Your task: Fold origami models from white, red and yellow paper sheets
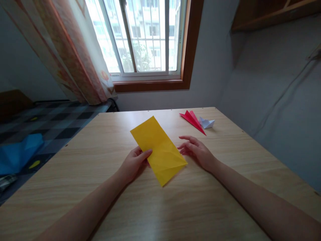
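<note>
A yellow sheet of paper (160,147), oblong and creased near its lower end, is held tilted above the table. My left hand (135,162) grips its left edge, thumb on top and the other fingers mostly hidden beneath. Just off the paper's right edge is my right hand (197,152), its fingers apart and slightly bent, holding nothing. Whether those fingertips touch the paper's edge I cannot tell.
On the wooden table (100,187), at the far right, lie a red paper plane (192,122) and a white paper boat (207,123). Blue paper (21,152) rests on the checked bed (62,115) at left. Behind the table is a window (147,40) with a curtain (72,50).
</note>
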`<action>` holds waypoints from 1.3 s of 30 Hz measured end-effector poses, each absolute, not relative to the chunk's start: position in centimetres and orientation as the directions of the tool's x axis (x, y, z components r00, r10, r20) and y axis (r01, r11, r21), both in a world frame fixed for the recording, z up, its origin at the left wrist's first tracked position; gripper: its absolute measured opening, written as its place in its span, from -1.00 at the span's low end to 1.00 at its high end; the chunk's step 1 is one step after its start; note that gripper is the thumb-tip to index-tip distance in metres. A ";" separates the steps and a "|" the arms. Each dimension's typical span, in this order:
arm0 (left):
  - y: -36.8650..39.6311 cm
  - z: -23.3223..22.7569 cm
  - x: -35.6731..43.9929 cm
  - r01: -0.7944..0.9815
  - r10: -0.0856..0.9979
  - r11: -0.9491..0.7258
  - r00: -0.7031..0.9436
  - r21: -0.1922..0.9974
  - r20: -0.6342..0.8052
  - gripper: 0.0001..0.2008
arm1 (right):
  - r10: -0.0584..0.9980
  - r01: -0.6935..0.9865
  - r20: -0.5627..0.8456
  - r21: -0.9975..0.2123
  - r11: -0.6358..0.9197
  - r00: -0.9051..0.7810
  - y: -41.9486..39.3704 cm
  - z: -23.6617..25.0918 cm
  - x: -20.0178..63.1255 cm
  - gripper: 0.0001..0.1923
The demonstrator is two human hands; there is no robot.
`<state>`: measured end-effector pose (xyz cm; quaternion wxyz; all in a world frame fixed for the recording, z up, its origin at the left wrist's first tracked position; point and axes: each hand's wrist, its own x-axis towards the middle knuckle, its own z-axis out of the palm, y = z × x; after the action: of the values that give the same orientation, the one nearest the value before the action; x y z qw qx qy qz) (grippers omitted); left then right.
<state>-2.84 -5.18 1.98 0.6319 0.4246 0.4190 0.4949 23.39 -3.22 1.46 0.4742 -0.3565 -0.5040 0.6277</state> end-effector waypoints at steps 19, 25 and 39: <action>-5.9 3.1 -2.1 -0.090 0.952 0.200 0.253 0.976 -0.171 -0.64 | 0.852 -0.076 0.277 -0.959 0.272 -0.444 -3.9 -0.1 22.6 -0.33; -5.7 3.2 -2.3 -0.142 0.938 0.248 0.282 0.958 -0.201 -0.64 | 0.844 0.039 0.416 -0.890 0.454 -0.339 -4.4 0.1 22.2 -0.36; -5.8 2.9 -2.2 -0.190 0.900 0.300 0.380 0.935 -0.212 -0.65 | 0.855 0.107 0.365 -0.897 0.429 -0.368 -4.0 0.4 22.6 -0.80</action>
<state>-2.22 -5.84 2.93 0.7010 0.4458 0.3982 0.3889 22.64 -3.95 0.44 0.4504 -0.3365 -0.7152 0.4152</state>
